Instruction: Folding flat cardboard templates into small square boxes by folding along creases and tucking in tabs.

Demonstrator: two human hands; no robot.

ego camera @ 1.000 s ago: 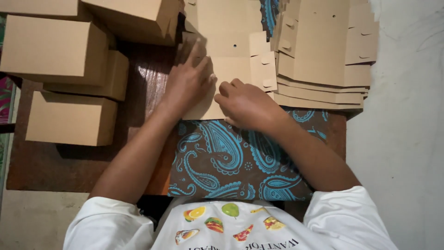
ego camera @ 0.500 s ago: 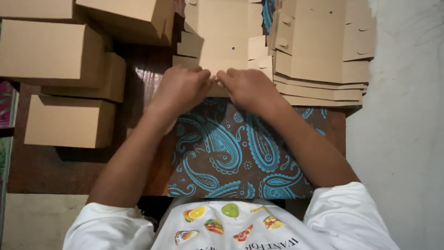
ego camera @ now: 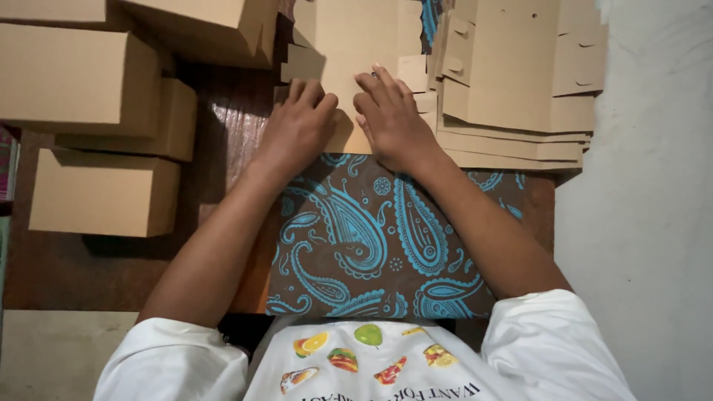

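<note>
Pressing down on a flat cardboard sheet [ego camera: 349, 67], both hands lie side by side at the far edge of the counter [ego camera: 111, 275]; left hand [ego camera: 297, 130] palm down, fingers [ego camera: 308, 93] bent and close together on the sheet's near left part; right hand [ego camera: 394, 119] palm down beside it, fingers [ego camera: 379, 85] spread a little and flat on the sheet; neither hand is closed around anything, both simply bear on the board.

Sheet lies straight ahead, its near edge meeting a blue paisley cloth [ego camera: 371, 230] that covers the counter's middle; side flaps and cut notches show along its left and right edges.

Handling, as a judgement: thin die-cut board, light, stiff across the panels but ready to bend at the scored lines; dry and not slippery; corners and small tabs look easy to crease or tear; best taken by the panel edges or the flaps, not the tabs.

Containers: several folded cardboard boxes [ego camera: 104, 189] stacked at left, all shut, so contents cannot be told; one more box [ego camera: 200, 22] at top left, tilted, inside hidden.

Right of the hands, a stack of unfolded blanks [ego camera: 520, 82] lies in layers, just beside the sheet; pale wall or floor [ego camera: 646, 223] beyond.
</note>
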